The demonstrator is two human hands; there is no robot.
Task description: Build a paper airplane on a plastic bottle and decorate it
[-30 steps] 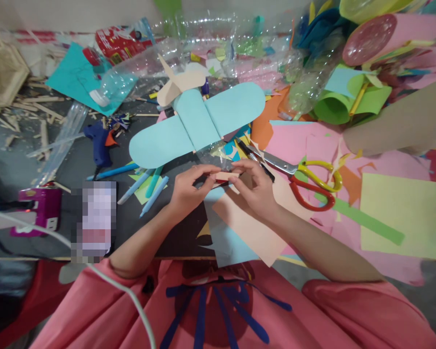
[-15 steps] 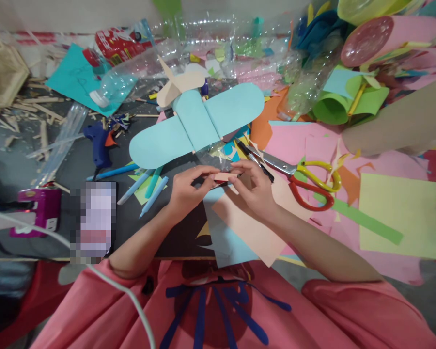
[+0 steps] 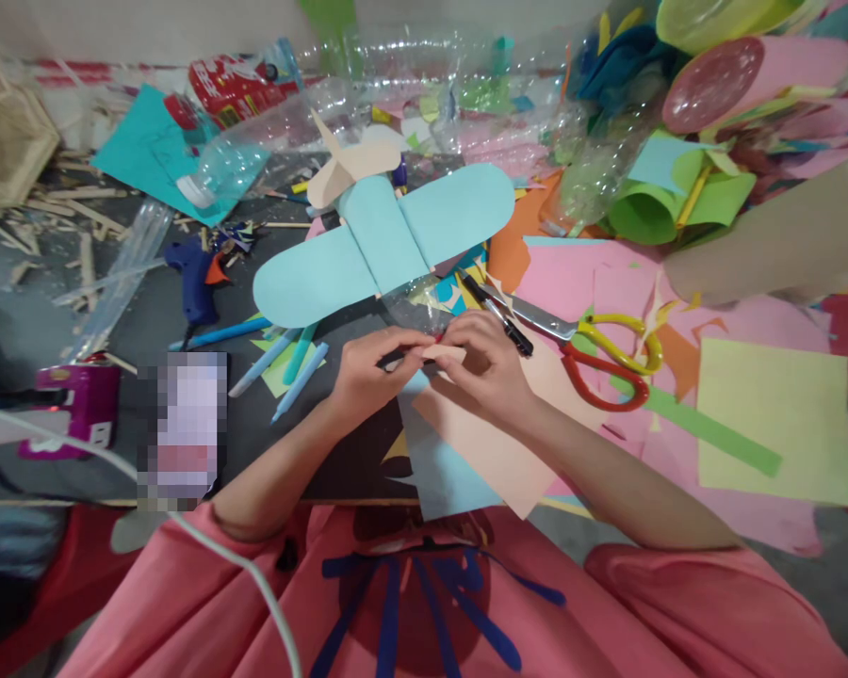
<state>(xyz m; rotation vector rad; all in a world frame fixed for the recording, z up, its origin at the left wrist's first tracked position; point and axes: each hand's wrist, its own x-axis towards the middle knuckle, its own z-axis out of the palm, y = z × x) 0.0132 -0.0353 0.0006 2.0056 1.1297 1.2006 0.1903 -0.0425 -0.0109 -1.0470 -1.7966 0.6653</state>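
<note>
A small strip of peach paper (image 3: 444,353) is pinched between my two hands. My left hand (image 3: 376,370) grips its left end between thumb and fingertips. On the other end, the thumb and bent fingers of my right hand (image 3: 491,363) are closed. Just beyond my fingers lies a model plane with light blue paper wings (image 3: 459,212), a plastic bottle body and a peach propeller (image 3: 353,160). A bit of red shows behind the strip, partly hidden by my fingers. Beneath my hands rest a peach sheet (image 3: 498,443) and a light blue sheet (image 3: 445,471).
Scissors (image 3: 608,363) and a black pen (image 3: 498,315) lie right of my hands. Leftward are blue markers (image 3: 299,381), a blue glue gun (image 3: 194,278), a blurred phone (image 3: 187,424) and a purple box (image 3: 77,410). Clear bottles (image 3: 233,160) and paper scraps crowd the back.
My right fingers have curled further over the strip, and the strip has tilted and shifted slightly. The plane and the tools stay where they were.
</note>
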